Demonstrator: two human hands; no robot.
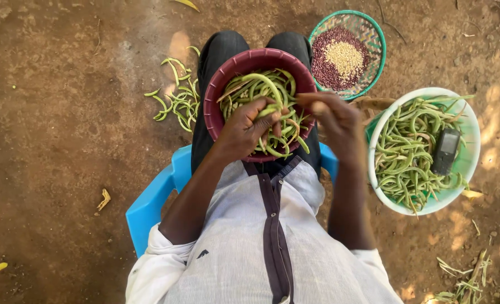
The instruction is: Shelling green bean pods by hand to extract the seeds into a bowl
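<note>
A: Your left hand [250,126] is curling its fingers shut around a smooth green bean pod [271,110], pinching it just above the maroon bowl [215,98] in your lap.

B: And your right hand [333,115]?

A: Its fingertips are pressing together near the other end of that pod; whether they are gripping it or only touching it, I cannot tell. It is hovering over the bowl's right rim.

B: What is that bowl holding?

A: It is a round, ribbed plastic bowl, and long, curved, glossy pods are lying tangled in it, a few with dry, pale streaks.

B: And further out?

A: To your right, a pale green round basin [469,121] is sitting on the earth, heaped with slender pods, with a dark rectangular phone [446,151] lying on them. Beyond it, a woven green basket [375,42] is holding small dark red beans and a mound of pale grains. Limp pods [177,95] are lying scattered on the dusty brown ground to your left, beside the blue plastic chair [154,200].
</note>
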